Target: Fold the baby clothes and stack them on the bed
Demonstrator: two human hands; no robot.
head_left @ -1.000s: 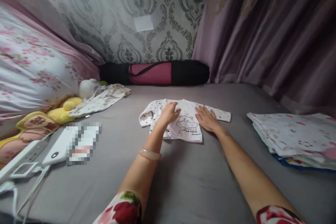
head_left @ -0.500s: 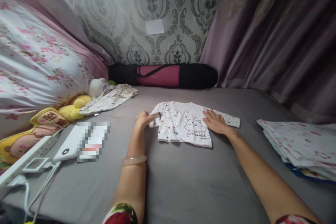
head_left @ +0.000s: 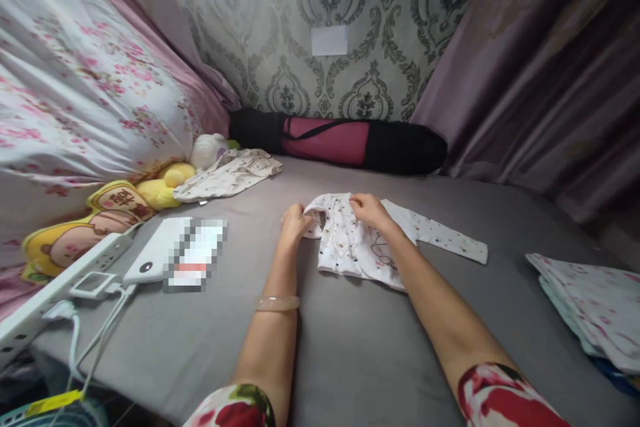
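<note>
A small white baby shirt (head_left: 343,243) with a scattered print and a cartoon animal on its front lies on the grey bed sheet (head_left: 350,340). Its right sleeve stretches out flat, while the left one is folded in. My left hand (head_left: 295,221) is closed on the edge of that left sleeve; the wrist above it wears a pale bangle (head_left: 277,303). At the collar, my right hand (head_left: 373,211) pinches the fabric near the neckline. My right hand and forearm cover part of the cartoon print.
Left stand a patterned cloth (head_left: 230,175), plush toys (head_left: 167,183), a white power bank (head_left: 160,250) and a power strip (head_left: 100,257) with cables. A black and pink long bag (head_left: 325,142) lies along the wall. Folded cloths (head_left: 595,307) are stacked at right.
My right hand has left the right side of the shirt, where it lay flat, and moved left to pinch the collar. My left hand stays at the left sleeve. The view has shifted.
</note>
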